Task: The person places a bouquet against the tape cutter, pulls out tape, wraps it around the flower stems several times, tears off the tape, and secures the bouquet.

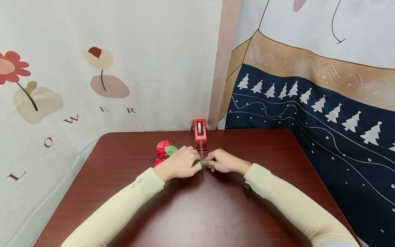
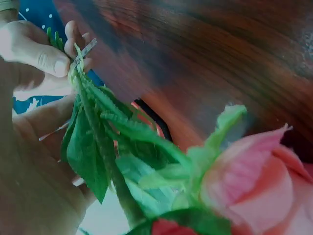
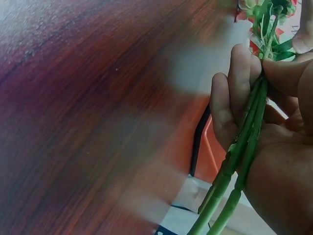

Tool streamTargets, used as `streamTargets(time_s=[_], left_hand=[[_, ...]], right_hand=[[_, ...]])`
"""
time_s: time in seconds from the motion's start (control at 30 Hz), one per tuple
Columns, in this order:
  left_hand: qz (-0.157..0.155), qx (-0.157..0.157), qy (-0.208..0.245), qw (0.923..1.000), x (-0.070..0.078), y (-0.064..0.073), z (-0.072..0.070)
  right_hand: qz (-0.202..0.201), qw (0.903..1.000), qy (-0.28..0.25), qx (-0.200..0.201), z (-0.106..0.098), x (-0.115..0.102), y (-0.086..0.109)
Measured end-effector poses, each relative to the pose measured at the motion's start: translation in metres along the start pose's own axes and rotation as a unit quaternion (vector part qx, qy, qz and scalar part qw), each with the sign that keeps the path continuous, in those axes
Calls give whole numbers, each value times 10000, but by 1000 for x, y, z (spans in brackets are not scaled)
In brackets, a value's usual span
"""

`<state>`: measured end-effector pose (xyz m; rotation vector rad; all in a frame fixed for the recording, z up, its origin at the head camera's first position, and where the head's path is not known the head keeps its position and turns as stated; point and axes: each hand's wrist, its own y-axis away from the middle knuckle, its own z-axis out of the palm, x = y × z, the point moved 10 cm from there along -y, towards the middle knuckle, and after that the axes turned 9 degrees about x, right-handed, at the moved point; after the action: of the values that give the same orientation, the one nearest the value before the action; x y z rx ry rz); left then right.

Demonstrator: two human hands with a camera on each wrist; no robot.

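Note:
Artificial red roses [image 1: 162, 150] with green leaves [image 1: 170, 150] lie sideways over the table, blooms to the left. My left hand [image 1: 182, 163] holds their stems just behind the leaves. Close beside it, my right hand [image 1: 223, 160] pinches the green stems [image 3: 247, 132] between thumb and fingers, the stem ends running back past its palm. A strip of clear tape [image 2: 84, 53] sits at the stems by the right thumb. Toward the dispenser, a stretch of tape [image 1: 202, 153] shows between the hands. A pinkish bloom [image 2: 254, 183] fills the left wrist view's lower right.
A red tape dispenser [image 1: 200, 137] with a roll in it stands just beyond the hands, near the back edge of the dark red-brown table [image 1: 210, 212]. Printed curtains [image 1: 172, 68] hang behind the table and along its right side.

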<state>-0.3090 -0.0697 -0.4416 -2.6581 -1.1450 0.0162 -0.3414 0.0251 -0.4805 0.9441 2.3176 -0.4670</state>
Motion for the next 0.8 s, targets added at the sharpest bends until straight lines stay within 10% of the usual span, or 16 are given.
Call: streamTargets(time_s=[0.53, 0.8], left_hand=[[392, 753, -1097, 9903, 5, -5, 0], [965, 1478, -1654, 9703, 17, 1, -9]], right_hand=[[455, 9971, -594, -150, 2, 5, -1], [1212, 9717, -1933, -611, 5, 16, -1]])
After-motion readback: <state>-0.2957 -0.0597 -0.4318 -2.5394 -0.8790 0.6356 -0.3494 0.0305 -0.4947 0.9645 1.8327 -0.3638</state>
